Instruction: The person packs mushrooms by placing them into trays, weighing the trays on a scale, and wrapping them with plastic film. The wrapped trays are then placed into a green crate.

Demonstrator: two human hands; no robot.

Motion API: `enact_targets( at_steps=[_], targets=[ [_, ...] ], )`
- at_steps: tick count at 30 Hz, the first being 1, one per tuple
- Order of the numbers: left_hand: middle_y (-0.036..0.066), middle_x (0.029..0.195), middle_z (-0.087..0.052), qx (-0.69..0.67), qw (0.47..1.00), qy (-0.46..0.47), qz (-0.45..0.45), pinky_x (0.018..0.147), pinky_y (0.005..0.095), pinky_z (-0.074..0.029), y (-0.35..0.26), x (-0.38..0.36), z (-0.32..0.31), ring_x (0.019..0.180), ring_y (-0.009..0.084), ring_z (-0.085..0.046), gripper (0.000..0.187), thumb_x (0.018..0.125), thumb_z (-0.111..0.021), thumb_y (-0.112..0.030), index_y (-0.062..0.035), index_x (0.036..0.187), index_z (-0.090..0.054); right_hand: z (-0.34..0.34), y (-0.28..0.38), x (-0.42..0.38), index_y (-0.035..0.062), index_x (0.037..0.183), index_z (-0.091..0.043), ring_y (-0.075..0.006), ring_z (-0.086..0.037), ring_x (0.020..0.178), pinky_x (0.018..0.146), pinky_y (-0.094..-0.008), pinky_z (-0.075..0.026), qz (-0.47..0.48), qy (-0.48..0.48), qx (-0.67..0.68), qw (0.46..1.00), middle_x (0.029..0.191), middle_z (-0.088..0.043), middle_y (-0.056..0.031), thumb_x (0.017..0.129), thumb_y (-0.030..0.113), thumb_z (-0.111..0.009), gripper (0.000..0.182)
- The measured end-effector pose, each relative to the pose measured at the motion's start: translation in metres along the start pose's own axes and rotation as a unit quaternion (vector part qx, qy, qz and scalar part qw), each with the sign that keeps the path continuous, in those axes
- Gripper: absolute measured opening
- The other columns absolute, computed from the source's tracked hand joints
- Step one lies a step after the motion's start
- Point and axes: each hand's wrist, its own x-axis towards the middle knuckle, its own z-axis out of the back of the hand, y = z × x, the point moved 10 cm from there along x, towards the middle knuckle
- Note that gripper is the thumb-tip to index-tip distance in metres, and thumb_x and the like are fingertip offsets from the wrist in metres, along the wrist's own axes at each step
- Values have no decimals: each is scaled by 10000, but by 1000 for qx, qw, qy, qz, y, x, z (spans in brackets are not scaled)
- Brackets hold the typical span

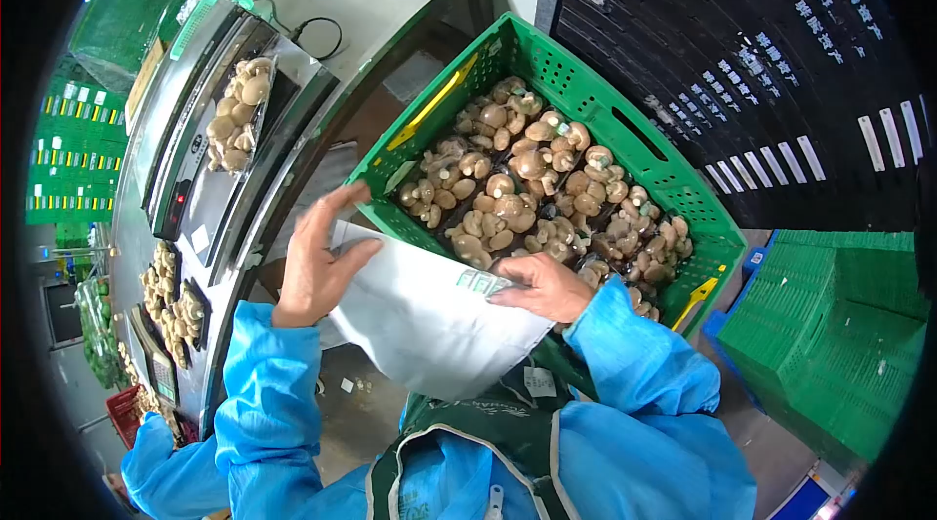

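Observation:
My right hand pinches a white sheet near its upper right corner, with thumb and fingers beside a few small printed labels on it. At the sheet's left edge is my left hand, its thumb and fingers spread apart and the fingertips near the crate's left corner. The sheet slopes down in front of my apron. Just beyond it stands a green crate with yellow handles, filled with packs of brown mushrooms; some packs bear small labels.
On the metal table to the left, a mushroom pack lies on a packing machine or scale. Loose mushroom packs lie nearer me. Stacked green crates stand at right, below a black panel. Another blue sleeve shows at lower left.

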Motion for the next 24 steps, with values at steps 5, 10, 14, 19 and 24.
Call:
enact_targets(
  at_steps=[5, 10, 14, 19, 24],
  targets=[
    [99, 1168, -571, 158, 943, 141, -257, 1023, 448, -280, -82, -1, -58, 1193, 282, -454, 482, 704, -709, -185, -102, 1153, -554, 3, 24, -9, -8, 830, -561, -84, -399, 591, 535, -306, -349, -22, 27, -60, 998, 605, -469, -78, 812, 161, -638, 187],
    [113, 858, -637, 35, 944, 295, -144, 761, 389, -443, -45, 5, -109, 848, 301, -596, 202, 767, -652, -161, -58, 938, -623, 16, 18, -13, 0, 870, -581, -148, -490, 629, 596, -328, -405, -60, 8, -90, 994, 673, -531, -95, 814, 158, -629, 174],
    [144, 771, -634, 3, 951, 290, -105, 623, 372, -469, -35, 12, -116, 709, 314, -609, 172, 773, -645, -149, -29, 894, -624, 26, 60, -6, -8, 917, -576, -336, -530, 884, 731, -403, -425, 100, -99, -232, 963, 900, -565, -121, 799, 139, -600, 190],
    [145, 773, -640, -21, 954, 289, -72, 636, 353, -472, -25, 20, -123, 701, 283, -617, 170, 766, -641, -136, -19, 888, -639, 16, 76, -6, 0, 904, -596, -299, -513, 802, 728, -381, -418, 132, -172, -349, 912, 842, -553, -100, 769, 66, -589, 151],
    [108, 740, -641, -64, 943, 326, -21, 638, 315, -464, -11, 21, -142, 671, 154, -580, 185, 768, -626, -119, 8, 902, -640, 7, 88, -19, 38, 840, -592, -276, -500, 796, 707, -377, -407, 151, -247, -468, 835, 816, -532, -76, 760, 60, -593, 84]
  ],
)
